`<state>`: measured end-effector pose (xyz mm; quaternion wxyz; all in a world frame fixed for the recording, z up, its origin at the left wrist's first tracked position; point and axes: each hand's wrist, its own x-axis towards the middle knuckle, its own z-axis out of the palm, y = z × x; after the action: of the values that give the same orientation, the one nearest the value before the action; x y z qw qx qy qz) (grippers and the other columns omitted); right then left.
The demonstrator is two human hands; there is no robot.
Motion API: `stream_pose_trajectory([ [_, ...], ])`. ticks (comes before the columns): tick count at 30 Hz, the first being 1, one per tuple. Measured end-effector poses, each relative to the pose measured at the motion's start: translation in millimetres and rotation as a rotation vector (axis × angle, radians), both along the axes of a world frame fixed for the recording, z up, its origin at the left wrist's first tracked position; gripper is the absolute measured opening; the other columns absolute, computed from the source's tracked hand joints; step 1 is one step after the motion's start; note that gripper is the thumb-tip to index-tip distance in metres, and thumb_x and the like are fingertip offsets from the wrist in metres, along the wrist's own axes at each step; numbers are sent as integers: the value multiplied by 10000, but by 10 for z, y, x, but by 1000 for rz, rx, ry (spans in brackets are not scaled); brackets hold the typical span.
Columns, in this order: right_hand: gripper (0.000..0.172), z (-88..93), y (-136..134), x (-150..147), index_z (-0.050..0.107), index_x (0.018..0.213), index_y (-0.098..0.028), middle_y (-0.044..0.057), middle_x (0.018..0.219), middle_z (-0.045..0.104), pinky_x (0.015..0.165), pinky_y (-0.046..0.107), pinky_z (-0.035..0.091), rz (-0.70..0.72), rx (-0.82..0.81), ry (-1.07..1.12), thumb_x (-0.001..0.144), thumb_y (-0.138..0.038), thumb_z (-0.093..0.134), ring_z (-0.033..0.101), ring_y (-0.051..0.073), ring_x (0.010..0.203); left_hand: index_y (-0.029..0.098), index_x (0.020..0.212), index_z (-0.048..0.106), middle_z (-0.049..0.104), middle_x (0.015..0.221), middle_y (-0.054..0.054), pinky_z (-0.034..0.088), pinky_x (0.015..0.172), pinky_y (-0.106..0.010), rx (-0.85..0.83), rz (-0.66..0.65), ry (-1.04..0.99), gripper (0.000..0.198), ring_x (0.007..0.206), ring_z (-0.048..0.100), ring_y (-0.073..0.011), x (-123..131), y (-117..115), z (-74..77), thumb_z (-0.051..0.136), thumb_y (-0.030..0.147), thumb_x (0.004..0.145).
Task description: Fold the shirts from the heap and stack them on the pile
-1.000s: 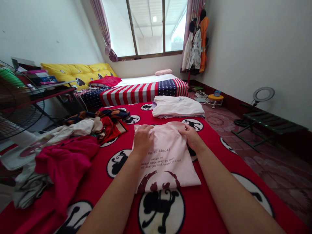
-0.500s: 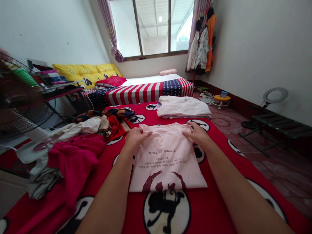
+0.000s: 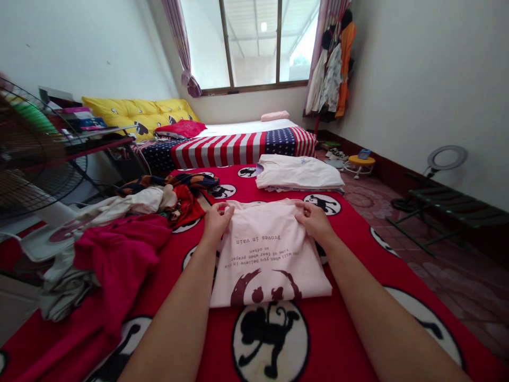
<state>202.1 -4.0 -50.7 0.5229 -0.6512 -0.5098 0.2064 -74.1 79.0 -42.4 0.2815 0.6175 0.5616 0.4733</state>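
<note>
A pale pink T-shirt [image 3: 266, 254] with dark printed text and a maroon graphic lies folded on the red blanket [image 3: 342, 329] in front of me. My left hand [image 3: 217, 220] pinches the shirt's far left corner, fingers closed on the cloth. At the far right corner my right hand [image 3: 316, 218] grips the fabric the same way. Both corners are lifted slightly off the blanket. Beyond the shirt sits a stack of folded white clothes [image 3: 296, 172].
A heap of unfolded clothes, magenta [image 3: 115, 260], white and patterned, lies on the left. A fan [image 3: 27, 159] stands at far left beside a cluttered desk. A flag-patterned bed [image 3: 234, 146] is behind; a folding bench [image 3: 457, 204] and ring light [image 3: 444, 158] stand along the right wall.
My hands moved outward from flat on the shirt's top to its far corners and closed on the cloth. The far edge now lifts a little.
</note>
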Motion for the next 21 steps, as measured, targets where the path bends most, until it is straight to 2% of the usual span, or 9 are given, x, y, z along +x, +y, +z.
stream_pose_trajectory([
  [5,348,31,-34,1,706,1004,-151,122,1146,629,818,310,529,-110,44,-213,684,-111,576,643,195,884,158,1045,655,687,818,-52,503,740,-299,104,75,194,357,747,653,-201,-16,-36,18,678,228,696],
  [8,359,104,-49,42,691,1041,-123,149,1192,595,774,287,529,-153,23,-256,700,-123,579,649,154,767,162,1049,663,670,947,-86,498,835,-336,271,130,353,302,850,650,-217,2,-83,126,619,183,752],
  [10,321,191,-77,108,692,1029,-125,135,1125,636,756,284,517,-192,1,-326,729,-183,593,645,152,736,160,1028,675,658,1006,-101,496,853,-340,369,126,396,257,893,642,-221,59,-143,250,591,194,788],
  [12,251,306,-133,188,708,949,-150,95,967,694,703,271,503,-172,-67,-382,743,-255,606,645,168,733,164,957,698,680,968,-84,507,831,-319,389,29,372,194,863,648,-207,173,-244,396,581,222,815],
  [13,214,367,-172,224,713,885,-159,77,873,708,662,258,492,-117,-131,-394,742,-281,612,646,172,717,168,920,708,696,927,-69,512,811,-304,369,-59,348,175,830,653,-194,251,-311,462,576,236,827],
  [16,162,524,-299,278,698,694,-157,56,656,693,545,229,447,188,-407,-381,706,-310,646,633,165,602,177,920,724,725,905,-50,517,811,-284,271,-378,337,192,827,666,-177,523,-547,560,565,260,851],
  [19,173,599,-378,234,673,590,-152,50,563,667,508,221,419,440,-603,-404,675,-303,672,606,150,529,174,1114,678,676,1149,-83,466,955,-300,238,-605,437,291,1056,624,-195,738,-749,479,529,256,878],
  [21,181,611,-389,178,659,557,-154,45,539,655,506,221,407,469,-659,-463,671,-293,672,590,141,512,169,1276,577,532,1362,-124,373,1067,-350,231,-686,568,405,1257,495,-229,807,-820,374,511,284,893],
])
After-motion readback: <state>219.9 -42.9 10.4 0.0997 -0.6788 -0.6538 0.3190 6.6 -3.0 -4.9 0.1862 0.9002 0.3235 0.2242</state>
